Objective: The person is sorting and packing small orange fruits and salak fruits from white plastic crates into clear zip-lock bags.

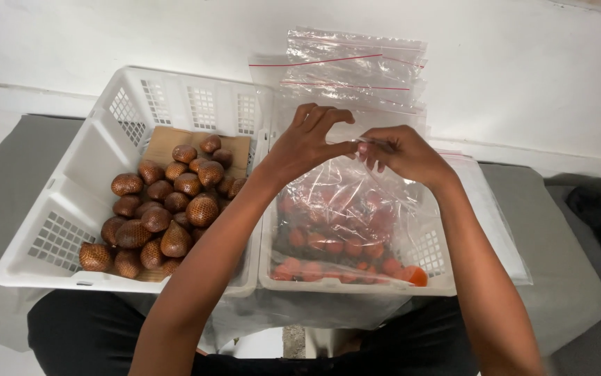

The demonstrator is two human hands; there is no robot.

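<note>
my left hand (305, 143): thumb and fingertips pinched on the top edge of the clear plastic zip bag (346, 209)

my right hand (399, 151): pinching that same edge, touching my left

bag vs grip: hangs straight below both hands, inside the right white plastic basket (426, 268)

seal line: runs left-right between my pinches

brown scaly fruit (165, 209): off to my left, other basket

nearer hand: honestly equal

The clear bag (346, 209) blurs the red fruit (335, 244) inside; kind unclear.
</note>
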